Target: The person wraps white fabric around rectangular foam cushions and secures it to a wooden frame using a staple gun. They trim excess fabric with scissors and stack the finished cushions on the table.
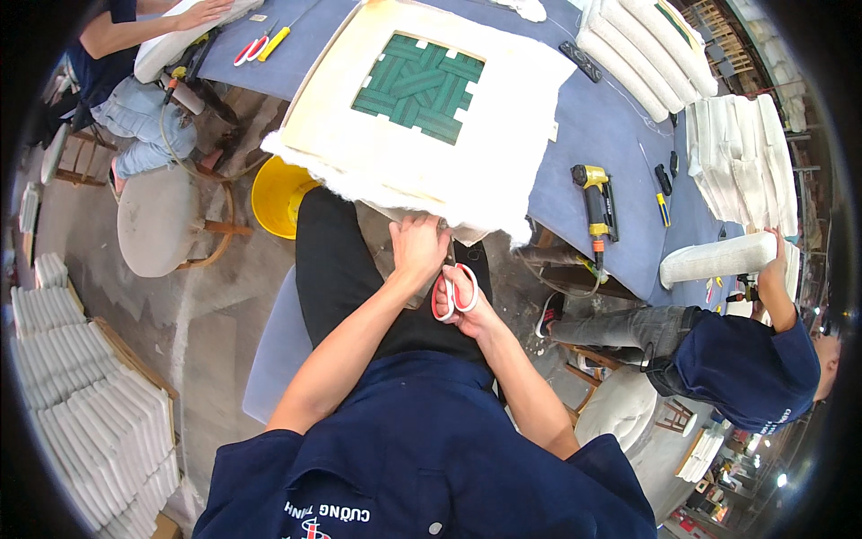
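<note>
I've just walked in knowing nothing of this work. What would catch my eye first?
Probably the green woven square at the top centre, framed by a pale padded panel. Below it, red-and-white scissors stand out, held in the person's right fingers. Then two yellow things: a bucket at the panel's lower left and a yellow-and-black hand tool to its right, on the blue table.

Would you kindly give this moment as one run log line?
Left hand: at near edge of white padded panel; Right hand: holds scissors; Yellow air gun: on blue table
</note>
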Demonstrator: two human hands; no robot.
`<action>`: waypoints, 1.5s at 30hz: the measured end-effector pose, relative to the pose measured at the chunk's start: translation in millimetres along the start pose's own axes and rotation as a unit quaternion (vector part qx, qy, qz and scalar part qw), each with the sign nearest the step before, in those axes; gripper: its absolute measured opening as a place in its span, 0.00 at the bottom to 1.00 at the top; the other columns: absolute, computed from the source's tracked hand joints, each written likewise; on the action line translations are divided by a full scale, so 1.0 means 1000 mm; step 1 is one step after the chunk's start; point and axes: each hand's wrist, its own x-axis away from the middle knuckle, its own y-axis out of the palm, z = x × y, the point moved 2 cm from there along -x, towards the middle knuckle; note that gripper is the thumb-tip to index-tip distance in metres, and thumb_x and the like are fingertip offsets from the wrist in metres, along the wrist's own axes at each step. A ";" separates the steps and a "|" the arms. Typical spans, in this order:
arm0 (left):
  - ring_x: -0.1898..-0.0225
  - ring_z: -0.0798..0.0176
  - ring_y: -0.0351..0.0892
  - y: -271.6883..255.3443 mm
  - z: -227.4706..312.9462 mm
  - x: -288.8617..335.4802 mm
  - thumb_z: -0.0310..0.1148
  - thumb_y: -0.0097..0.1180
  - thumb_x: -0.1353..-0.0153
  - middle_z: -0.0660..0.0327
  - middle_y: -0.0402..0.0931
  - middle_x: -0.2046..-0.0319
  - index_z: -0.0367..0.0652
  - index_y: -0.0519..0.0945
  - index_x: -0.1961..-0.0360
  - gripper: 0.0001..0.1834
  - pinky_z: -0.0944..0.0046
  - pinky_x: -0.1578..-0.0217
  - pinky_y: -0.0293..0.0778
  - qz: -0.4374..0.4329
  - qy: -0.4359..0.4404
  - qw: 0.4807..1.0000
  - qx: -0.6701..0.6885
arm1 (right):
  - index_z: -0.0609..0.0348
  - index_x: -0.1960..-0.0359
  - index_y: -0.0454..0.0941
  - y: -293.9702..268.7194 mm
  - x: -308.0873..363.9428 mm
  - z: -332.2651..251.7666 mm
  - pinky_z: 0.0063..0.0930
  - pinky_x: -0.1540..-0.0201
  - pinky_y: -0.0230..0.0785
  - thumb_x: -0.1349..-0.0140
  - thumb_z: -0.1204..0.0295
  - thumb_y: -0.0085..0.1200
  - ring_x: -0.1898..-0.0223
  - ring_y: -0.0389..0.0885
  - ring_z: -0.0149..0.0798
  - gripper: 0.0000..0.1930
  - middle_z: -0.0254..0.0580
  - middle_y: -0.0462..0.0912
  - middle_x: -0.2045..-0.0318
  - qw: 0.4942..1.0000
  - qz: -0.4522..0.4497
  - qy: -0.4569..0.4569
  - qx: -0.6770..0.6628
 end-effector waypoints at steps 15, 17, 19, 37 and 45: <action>0.54 0.37 0.84 -0.004 -0.008 0.004 0.27 0.62 0.33 0.47 0.84 0.58 0.39 0.83 0.58 0.05 0.40 0.52 0.80 0.048 -0.016 0.989 0.137 | 0.51 0.70 0.74 0.010 0.034 -0.018 0.24 0.82 0.58 0.21 0.42 0.47 0.79 0.79 0.33 0.27 0.34 0.77 0.77 0.996 -0.062 0.013 0.057; 0.53 0.38 0.82 -0.006 -0.004 0.006 0.27 0.62 0.33 0.47 0.83 0.57 0.39 0.83 0.58 0.05 0.40 0.52 0.79 0.072 0.007 0.989 0.128 | 0.51 0.70 0.74 0.013 0.028 -0.023 0.24 0.82 0.58 0.21 0.42 0.47 0.79 0.78 0.33 0.27 0.33 0.76 0.78 0.995 -0.069 0.029 0.061; 0.52 0.38 0.81 -0.008 0.000 0.010 0.28 0.62 0.33 0.48 0.81 0.56 0.39 0.83 0.57 0.05 0.40 0.51 0.78 0.085 0.023 0.989 0.116 | 0.51 0.72 0.73 0.022 0.025 -0.029 0.24 0.82 0.57 0.22 0.41 0.50 0.80 0.78 0.33 0.28 0.33 0.75 0.79 0.995 -0.056 0.046 0.062; 0.30 0.37 0.72 -0.225 -0.203 0.030 0.23 0.58 0.33 0.43 0.73 0.31 0.34 0.71 0.27 0.32 0.45 0.29 0.67 0.306 -0.191 0.929 -0.080 | 0.61 0.54 0.86 -0.130 0.077 -0.120 0.30 0.62 0.75 0.30 0.63 0.70 0.65 0.85 0.32 0.14 0.37 0.85 0.70 0.778 0.354 -0.370 0.364; 0.25 0.30 0.67 -0.187 -0.041 -0.056 0.32 0.67 0.32 0.35 0.69 0.27 0.40 0.78 0.31 0.29 0.39 0.24 0.62 0.153 0.133 0.979 0.014 | 0.62 0.59 0.79 -0.080 0.018 -0.201 0.48 0.51 0.76 0.30 0.70 0.62 0.54 0.86 0.57 0.08 0.53 0.87 0.58 0.575 0.432 -0.547 0.430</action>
